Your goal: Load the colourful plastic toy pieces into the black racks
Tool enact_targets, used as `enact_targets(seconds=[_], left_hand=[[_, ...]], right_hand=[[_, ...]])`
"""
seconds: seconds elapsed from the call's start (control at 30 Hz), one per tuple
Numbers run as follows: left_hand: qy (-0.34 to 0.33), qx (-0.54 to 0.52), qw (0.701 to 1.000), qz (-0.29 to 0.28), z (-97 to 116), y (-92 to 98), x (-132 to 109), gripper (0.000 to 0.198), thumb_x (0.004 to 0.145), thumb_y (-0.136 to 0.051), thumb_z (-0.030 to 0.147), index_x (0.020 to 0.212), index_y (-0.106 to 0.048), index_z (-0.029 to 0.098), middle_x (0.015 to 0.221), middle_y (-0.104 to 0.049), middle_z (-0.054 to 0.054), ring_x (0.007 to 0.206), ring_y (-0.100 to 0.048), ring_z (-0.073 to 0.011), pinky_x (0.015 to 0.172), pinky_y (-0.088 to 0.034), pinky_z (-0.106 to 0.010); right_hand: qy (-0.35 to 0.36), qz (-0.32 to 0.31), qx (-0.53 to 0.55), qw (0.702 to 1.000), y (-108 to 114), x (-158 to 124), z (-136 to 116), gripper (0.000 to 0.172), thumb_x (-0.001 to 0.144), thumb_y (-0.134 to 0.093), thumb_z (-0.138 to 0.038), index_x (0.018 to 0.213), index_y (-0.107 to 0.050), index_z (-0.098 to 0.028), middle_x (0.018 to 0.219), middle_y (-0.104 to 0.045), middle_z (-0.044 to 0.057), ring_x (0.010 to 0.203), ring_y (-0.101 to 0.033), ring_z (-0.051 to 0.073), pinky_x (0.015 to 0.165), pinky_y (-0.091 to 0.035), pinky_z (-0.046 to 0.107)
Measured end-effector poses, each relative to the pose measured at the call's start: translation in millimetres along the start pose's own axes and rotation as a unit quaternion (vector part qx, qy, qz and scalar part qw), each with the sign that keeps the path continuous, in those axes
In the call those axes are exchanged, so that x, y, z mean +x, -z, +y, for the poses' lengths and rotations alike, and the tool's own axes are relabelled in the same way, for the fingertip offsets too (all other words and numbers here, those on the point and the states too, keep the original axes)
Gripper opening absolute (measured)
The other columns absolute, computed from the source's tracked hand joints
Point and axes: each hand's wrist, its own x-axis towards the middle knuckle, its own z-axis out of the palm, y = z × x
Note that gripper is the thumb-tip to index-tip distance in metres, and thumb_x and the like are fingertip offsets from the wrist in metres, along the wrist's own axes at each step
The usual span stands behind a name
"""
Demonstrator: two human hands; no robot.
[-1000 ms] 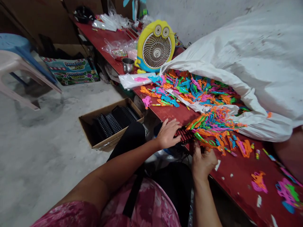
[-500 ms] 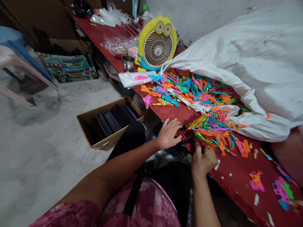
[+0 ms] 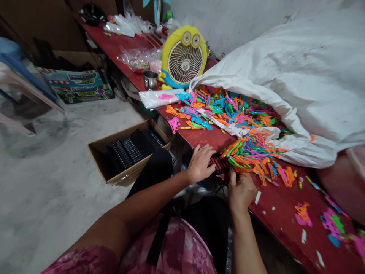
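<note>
A black slotted rack (image 3: 219, 164) lies at the table's near edge, its left rows bare. Bright orange, green, blue and pink plastic pieces (image 3: 251, 148) stand packed in rows over its right part. My left hand (image 3: 201, 163) rests at the rack's left end, fingers stretched out and thumb against the slots. Just below the packed pieces, my right hand (image 3: 241, 186) has its fingers curled in, thumb up at the rack's near side. What sits between those fingers is hidden.
A large white sack (image 3: 273, 72) spills more pieces onto the red table (image 3: 282, 205). Behind stand a yellow fan (image 3: 185, 57) and a metal cup (image 3: 150, 80). On the floor, a cardboard box (image 3: 114, 177) holds several black racks. Loose pieces (image 3: 303, 215) lie at right.
The view has shifted slightly, so the scene sits a little further left. Both hands keep nearly the same places at the rack; nothing is visibly taken or let go.
</note>
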Motion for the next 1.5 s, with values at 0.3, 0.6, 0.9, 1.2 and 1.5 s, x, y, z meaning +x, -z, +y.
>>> enact_targets(seconds=[0.3, 0.6, 0.9, 1.2, 1.5], left_hand=[[-0.198, 0.055, 0.978, 0.037, 65.5, 17.7, 23.2, 0.029, 0.09, -0.059, 0.046, 0.107, -0.068, 0.024, 0.12, -0.062, -0.007, 0.113, -0.052, -0.0241, 0.1, -0.034, -0.041], [-0.167, 0.116, 0.979, -0.025, 64.0, 30.2, 51.7, 0.02, 0.092, -0.061, 0.041, 0.088, -0.068, 0.022, 0.1, -0.065, -0.002, 0.097, -0.054, -0.02, 0.088, -0.036, -0.037], [-0.198, 0.244, 0.946, -0.073, 77.3, 38.6, 71.1, 0.025, 0.089, -0.064, 0.044, 0.081, -0.067, 0.021, 0.093, -0.063, -0.004, 0.095, -0.054, -0.0225, 0.084, -0.035, -0.038], [-0.177, 0.278, 0.941, -0.079, 90.2, 32.0, 72.6, 0.022, 0.087, -0.067, 0.041, 0.078, -0.067, 0.021, 0.095, -0.062, -0.005, 0.095, -0.054, -0.0238, 0.082, -0.036, -0.039], [-0.188, 0.296, 0.932, -0.095, 102.3, 25.1, 81.4, 0.018, 0.089, -0.064, 0.037, 0.079, -0.068, 0.022, 0.095, -0.063, -0.005, 0.098, -0.054, -0.0252, 0.083, -0.036, -0.04]], right_hand=[[-0.008, -0.021, 0.046, 0.999, 0.7, -1.2, 0.5, 0.041, 0.094, -0.038, -0.04, 0.09, -0.069, -0.012, 0.078, -0.065, 0.011, 0.06, -0.052, 0.016, 0.053, -0.027, 0.028], [-0.022, -0.042, 0.113, 0.993, -1.9, 2.5, -5.6, 0.038, 0.097, -0.039, -0.04, 0.093, -0.067, -0.015, 0.083, -0.066, 0.008, 0.07, -0.058, 0.016, 0.06, -0.033, 0.025], [-0.145, -0.184, 0.399, 0.887, -4.4, 23.0, 30.7, 0.035, 0.077, -0.052, -0.036, 0.096, -0.069, -0.012, 0.064, -0.065, 0.002, 0.054, -0.058, 0.016, 0.055, -0.043, 0.026], [-0.096, -0.128, 0.318, 0.934, -5.4, 25.6, 23.1, 0.027, 0.081, -0.054, -0.036, 0.086, -0.072, -0.016, 0.069, -0.066, 0.002, 0.06, -0.055, 0.014, 0.057, -0.035, 0.024], [-0.105, -0.105, 0.116, 0.982, -3.7, 29.0, -2.7, 0.029, 0.095, -0.049, -0.038, 0.089, -0.068, -0.017, 0.086, -0.071, 0.008, 0.068, -0.059, 0.017, 0.059, -0.024, 0.029]])
